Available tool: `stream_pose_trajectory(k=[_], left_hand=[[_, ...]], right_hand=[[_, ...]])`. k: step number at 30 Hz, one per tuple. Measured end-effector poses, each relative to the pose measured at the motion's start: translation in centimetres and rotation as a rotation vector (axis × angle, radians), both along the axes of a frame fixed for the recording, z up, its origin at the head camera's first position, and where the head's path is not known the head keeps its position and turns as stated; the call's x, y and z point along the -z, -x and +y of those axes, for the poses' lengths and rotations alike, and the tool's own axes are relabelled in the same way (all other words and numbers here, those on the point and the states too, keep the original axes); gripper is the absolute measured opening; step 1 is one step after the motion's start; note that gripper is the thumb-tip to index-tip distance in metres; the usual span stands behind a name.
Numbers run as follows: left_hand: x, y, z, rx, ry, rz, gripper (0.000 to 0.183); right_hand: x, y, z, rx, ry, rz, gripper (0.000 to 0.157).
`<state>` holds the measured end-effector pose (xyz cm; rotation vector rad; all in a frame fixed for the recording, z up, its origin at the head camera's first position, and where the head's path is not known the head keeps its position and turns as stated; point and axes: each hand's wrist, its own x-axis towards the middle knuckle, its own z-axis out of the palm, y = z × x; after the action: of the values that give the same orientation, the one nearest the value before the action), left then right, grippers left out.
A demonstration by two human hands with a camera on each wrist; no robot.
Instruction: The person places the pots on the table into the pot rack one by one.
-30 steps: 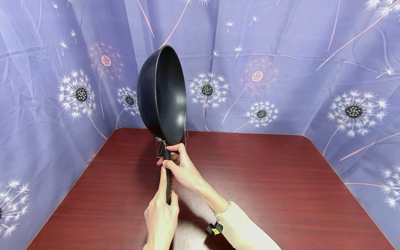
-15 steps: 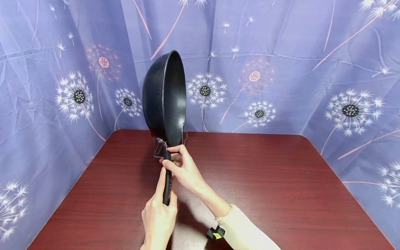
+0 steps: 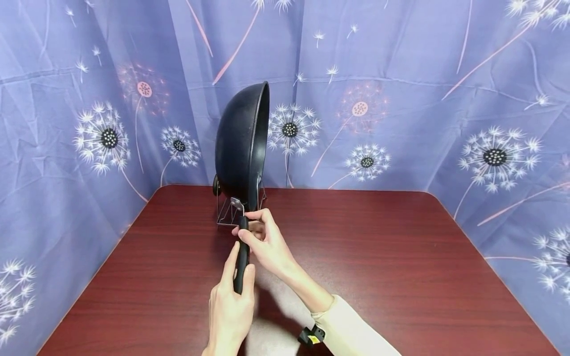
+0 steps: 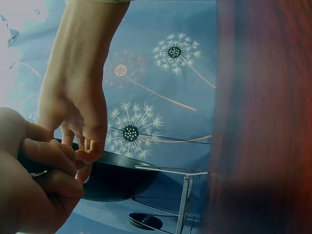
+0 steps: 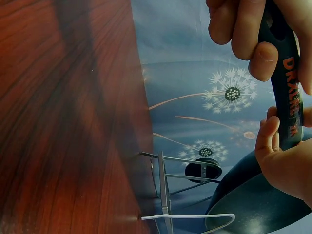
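Note:
A black wok (image 3: 238, 143) stands on edge at a wire rack (image 3: 227, 212), its hollow turned right and mostly out of sight. Its black handle (image 3: 242, 262) points toward me. With curled fingers, my left hand (image 3: 230, 309) grips the handle's free end, as the left wrist view shows. My right hand (image 3: 269, 242) pinches the handle close to the wok. In the right wrist view, orange lettering shows on the handle (image 5: 292, 97), and a wire loop of the rack (image 5: 195, 216) crosses the wok's rim. Whether the rack bears the wok's weight I cannot tell.
A round black knob-like piece (image 3: 216, 185) shows at the rack's left, behind the wok. The reddish-brown table (image 3: 378, 257) extends to both sides. A blue dandelion-print curtain (image 3: 401, 64) encloses its back and sides.
The wok has come down and shifted right, turning so that less of its inside shows. The round black piece has come into view. Both hands keep hold of the handle.

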<state>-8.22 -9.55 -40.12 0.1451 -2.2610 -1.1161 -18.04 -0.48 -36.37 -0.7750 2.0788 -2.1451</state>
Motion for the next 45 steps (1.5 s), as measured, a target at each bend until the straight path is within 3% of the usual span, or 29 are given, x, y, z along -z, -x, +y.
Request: stream_pose_trajectory(k=[16,20,25,45], left_hand=[[0.0,-0.2,0.4,0.032,-0.019,0.013,0.045],[0.1,-0.3,0.6,0.024,0.03,0.017,0.048],[0.0,-0.4,0.7,-0.002,0.087,-0.023,0.051],[-0.1,-0.4,0.8,-0.019,0.137,-0.14,0.047]], right_hand=[[0.6,0.0,0.5,0.01,-0.012,0.006,0.032],[0.8,0.0,0.7,0.006,0.01,-0.019,0.031],[1.1,-0.1,0.9,-0.008,0.018,-0.054,0.032],[2.3,0.1,1.0,-0.004,-0.005,-0.125,0.031]])
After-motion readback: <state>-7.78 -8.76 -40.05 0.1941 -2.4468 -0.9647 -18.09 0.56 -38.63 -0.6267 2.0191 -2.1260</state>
